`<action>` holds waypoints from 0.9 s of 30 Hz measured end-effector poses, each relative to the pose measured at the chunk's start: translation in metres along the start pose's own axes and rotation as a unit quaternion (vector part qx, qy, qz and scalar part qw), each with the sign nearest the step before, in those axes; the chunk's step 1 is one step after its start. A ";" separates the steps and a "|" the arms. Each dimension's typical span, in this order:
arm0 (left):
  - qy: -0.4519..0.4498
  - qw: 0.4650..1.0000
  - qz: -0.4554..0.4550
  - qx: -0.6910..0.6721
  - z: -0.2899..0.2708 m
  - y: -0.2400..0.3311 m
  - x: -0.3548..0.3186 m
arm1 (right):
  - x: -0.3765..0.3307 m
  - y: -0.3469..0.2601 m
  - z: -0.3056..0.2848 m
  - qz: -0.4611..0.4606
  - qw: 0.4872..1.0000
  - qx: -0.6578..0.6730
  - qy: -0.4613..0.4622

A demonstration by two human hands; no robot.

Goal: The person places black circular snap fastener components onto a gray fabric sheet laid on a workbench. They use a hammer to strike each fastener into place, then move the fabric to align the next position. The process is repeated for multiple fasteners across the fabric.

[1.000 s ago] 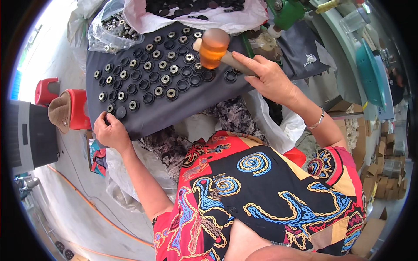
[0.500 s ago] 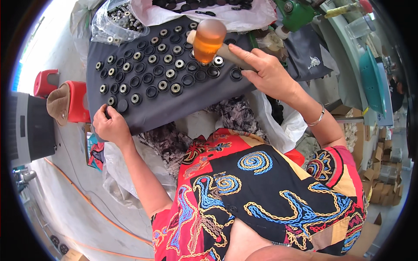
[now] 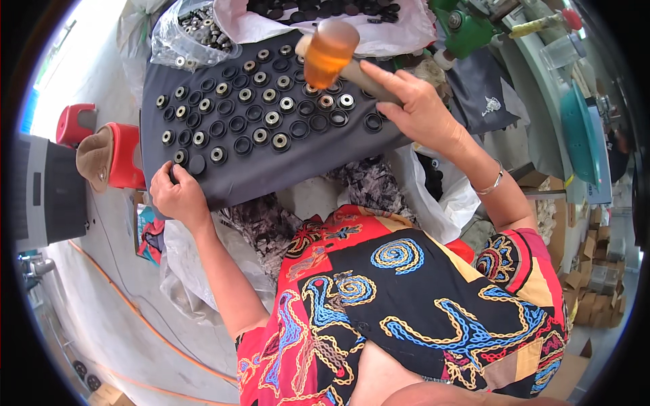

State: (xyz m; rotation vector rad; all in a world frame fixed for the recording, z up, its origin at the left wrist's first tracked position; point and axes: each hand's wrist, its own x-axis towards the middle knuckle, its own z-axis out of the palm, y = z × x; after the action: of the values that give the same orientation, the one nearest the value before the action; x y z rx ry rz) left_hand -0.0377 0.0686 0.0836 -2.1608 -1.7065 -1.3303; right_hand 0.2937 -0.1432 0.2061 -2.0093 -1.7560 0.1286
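A mallet (image 3: 374,79) with an amber, see-through head is gripped by its handle in my right hand (image 3: 425,116), raised over the right part of the dark-covered table (image 3: 271,172). My left hand (image 3: 181,196) is at the table's near left corner, thumb and fingers pinched on a small black round part (image 3: 174,173), mostly hidden by the fingers. Just beyond it sits a black ring with a metal bearing (image 3: 181,156). Beside that lies a flat black disc (image 3: 197,164). Rows of black rings, many with shiny bearings (image 3: 280,141) in them, spread across the cloth.
At the table's far side are a clear bag of small metal parts (image 3: 203,30) and a white bag of black parts (image 3: 325,34). A green machine (image 3: 470,30) stands at the far right. Red stools (image 3: 127,159), one with a brown hat (image 3: 95,159), are on the left.
The view has shifted slightly, so the table appears a little farther right. The mallet stays raised and the left hand keeps its pinch, fingers a little rearranged.
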 end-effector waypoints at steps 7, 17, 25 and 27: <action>0.011 1.000 0.003 -0.006 -0.001 0.001 -0.001 | 0.012 0.001 0.012 0.018 0.998 -0.026 -0.048; 0.007 1.000 -0.001 0.003 -0.002 -0.001 -0.002 | 0.015 0.005 0.003 0.039 0.998 0.034 -0.032; 0.007 1.000 0.005 0.001 -0.002 0.001 -0.002 | -0.001 0.024 -0.017 0.067 0.997 -0.020 0.026; 0.007 1.000 0.010 -0.006 -0.003 0.006 -0.001 | -0.004 0.027 -0.007 0.095 0.994 -0.049 -0.016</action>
State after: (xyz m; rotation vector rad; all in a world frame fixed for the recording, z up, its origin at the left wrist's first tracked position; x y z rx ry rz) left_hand -0.0347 0.0645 0.0873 -2.1628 -1.6725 -1.3507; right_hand 0.3207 -0.1508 0.2005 -2.2552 -1.6143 0.1387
